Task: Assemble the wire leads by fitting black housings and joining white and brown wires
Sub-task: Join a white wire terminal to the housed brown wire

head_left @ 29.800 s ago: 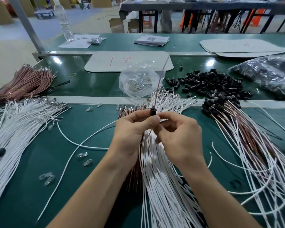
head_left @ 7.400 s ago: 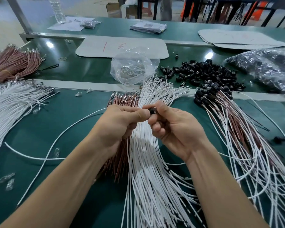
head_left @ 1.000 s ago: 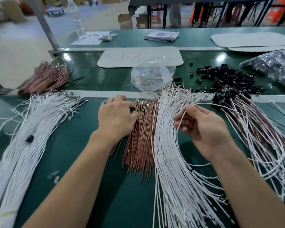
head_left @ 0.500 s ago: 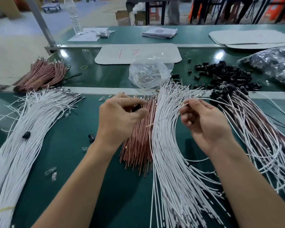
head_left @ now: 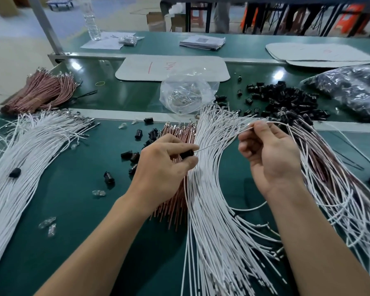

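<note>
My left hand (head_left: 162,167) pinches a small black housing (head_left: 187,154) between thumb and forefinger. My right hand (head_left: 269,154) pinches a single white wire (head_left: 220,142), whose tip reaches the mouth of that housing. Under my hands lie a bundle of brown wires (head_left: 175,201) and a fan of white wires (head_left: 214,210). Several loose black housings (head_left: 137,144) are scattered just left of my left hand. A big heap of black housings (head_left: 286,101) sits at the back right.
Finished leads (head_left: 333,180) pile up on the right. Another white wire bundle (head_left: 21,159) lies on the left, a brown bundle (head_left: 41,92) behind it. A clear bag of bulbs (head_left: 186,95) and a dark bag (head_left: 350,88) stand at the back. Loose glass bulbs (head_left: 49,225) dot the mat.
My left hand has lifted with a black housing out of the loose ones by the brown bundle. My right hand has drawn one white wire up and brought its tip to the housing.
</note>
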Demonstrator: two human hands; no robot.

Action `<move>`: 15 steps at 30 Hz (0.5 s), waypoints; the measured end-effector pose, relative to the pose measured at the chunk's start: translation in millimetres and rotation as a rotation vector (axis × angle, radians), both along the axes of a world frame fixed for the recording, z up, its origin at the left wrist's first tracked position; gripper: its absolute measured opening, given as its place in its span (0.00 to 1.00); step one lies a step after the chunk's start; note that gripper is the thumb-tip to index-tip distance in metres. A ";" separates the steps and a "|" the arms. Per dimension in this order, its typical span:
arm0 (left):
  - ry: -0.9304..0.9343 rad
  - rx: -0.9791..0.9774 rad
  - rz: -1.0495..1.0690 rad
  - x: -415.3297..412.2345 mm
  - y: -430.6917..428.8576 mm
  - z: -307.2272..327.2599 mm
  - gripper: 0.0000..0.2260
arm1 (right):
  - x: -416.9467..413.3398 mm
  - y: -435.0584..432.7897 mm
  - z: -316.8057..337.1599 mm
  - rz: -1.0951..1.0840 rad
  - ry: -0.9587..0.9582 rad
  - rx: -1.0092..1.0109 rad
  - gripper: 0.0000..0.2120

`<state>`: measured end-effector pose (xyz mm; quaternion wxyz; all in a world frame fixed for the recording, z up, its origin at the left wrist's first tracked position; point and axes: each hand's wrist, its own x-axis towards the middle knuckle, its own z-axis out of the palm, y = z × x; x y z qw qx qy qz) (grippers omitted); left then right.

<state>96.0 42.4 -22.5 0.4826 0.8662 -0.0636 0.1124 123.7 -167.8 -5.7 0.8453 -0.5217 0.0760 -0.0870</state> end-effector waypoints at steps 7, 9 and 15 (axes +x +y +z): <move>0.007 0.041 -0.021 0.5 -2.8 -2.4 0.10 | 0.5 -1.1 1.0 0.008 0.041 0.128 0.13; 0.009 0.045 -0.005 1.7 -2.2 -3.0 0.09 | 0.8 -1.9 1.2 0.004 0.047 0.125 0.14; -0.013 0.052 -0.019 0.4 -2.4 -1.6 0.09 | 0.3 -0.6 -0.2 0.029 0.064 0.128 0.12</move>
